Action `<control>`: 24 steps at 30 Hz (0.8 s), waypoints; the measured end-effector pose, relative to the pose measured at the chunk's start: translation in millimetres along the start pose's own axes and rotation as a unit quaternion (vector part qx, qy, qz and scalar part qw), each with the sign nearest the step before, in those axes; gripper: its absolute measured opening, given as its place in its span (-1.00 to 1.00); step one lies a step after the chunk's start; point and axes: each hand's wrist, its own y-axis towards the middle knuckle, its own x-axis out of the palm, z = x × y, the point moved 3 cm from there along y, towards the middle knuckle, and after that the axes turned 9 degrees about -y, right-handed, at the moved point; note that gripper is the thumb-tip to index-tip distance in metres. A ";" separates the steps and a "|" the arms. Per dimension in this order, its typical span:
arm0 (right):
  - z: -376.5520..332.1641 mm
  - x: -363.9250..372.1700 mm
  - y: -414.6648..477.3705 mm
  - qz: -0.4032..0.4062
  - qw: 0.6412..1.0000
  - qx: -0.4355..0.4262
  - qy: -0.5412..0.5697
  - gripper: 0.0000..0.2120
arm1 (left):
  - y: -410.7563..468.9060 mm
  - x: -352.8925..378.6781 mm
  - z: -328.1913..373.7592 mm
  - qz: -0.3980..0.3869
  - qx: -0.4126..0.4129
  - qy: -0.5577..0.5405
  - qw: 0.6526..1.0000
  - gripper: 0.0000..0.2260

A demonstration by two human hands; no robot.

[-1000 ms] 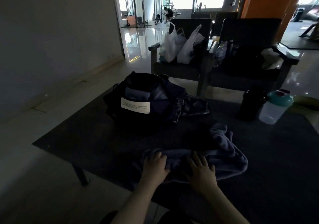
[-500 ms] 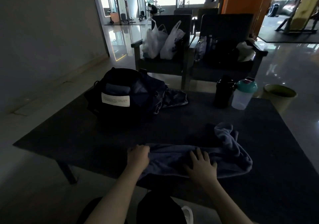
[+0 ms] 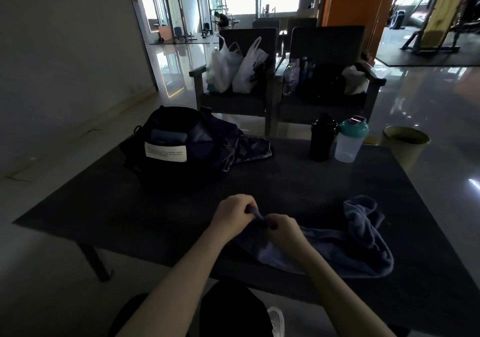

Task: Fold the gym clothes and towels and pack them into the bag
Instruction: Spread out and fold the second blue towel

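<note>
A blue-grey towel (image 3: 350, 243) lies crumpled on the near part of the dark table (image 3: 130, 207), trailing off to the right. My left hand (image 3: 233, 216) and my right hand (image 3: 283, 229) meet at its left corner, and both pinch the cloth there, lifting it a little. The dark gym bag (image 3: 176, 142) with a white label stands open at the table's far left, folded cloth showing inside. A dark patterned garment (image 3: 250, 148) lies against the bag's right side.
A black bottle (image 3: 322, 138) and a clear shaker with a teal lid (image 3: 350, 142) stand at the table's far right. Behind are two armchairs (image 3: 259, 98) with white plastic bags. A yellowish bin (image 3: 405, 144) sits on the floor to the right.
Both hands have come together at the towel's left corner and pinched it up; before, they were spread apart, the right lying flat on the cloth. The view has shifted left.
</note>
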 end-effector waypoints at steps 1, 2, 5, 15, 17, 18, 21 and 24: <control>0.7 -3.1 1.2 0.003 0.999 -0.001 0.032 -0.89 | 0.2 -2.3 2.1 0.010 0.002 0.004 1.000 -0.95; 1.6 -6.6 1.6 0.016 0.998 -0.003 0.063 -0.91 | -0.1 -4.6 2.3 0.020 -0.005 0.002 1.000 -0.95; 6.6 -16.9 -0.4 0.049 0.982 -0.002 0.182 -0.91 | -1.2 -9.6 -0.9 0.035 -0.048 -0.047 0.997 -0.90; 24.2 -53.1 -12.1 0.121 0.930 0.054 0.343 -0.89 | -10.0 10.7 -2.8 -0.053 -0.170 -0.249 0.952 -0.92; 25.3 -55.7 -16.6 0.095 0.933 0.048 0.344 -0.86 | -9.3 10.1 4.6 -0.030 -0.176 -0.310 0.934 -0.95; 24.0 -56.9 -19.0 0.077 0.938 0.040 0.335 -0.83 | -8.2 9.7 7.9 -0.021 -0.182 -0.338 0.923 -0.96; 14.8 -58.9 -23.6 0.019 0.955 0.003 0.295 -0.92 | -0.6 7.3 21.8 -0.003 -0.169 -0.356 0.919 -0.98; 6.7 -65.7 -23.5 0.045 0.949 -0.007 0.313 -0.82 | 3.9 0.5 39.5 0.048 -0.145 -0.338 0.928 -0.95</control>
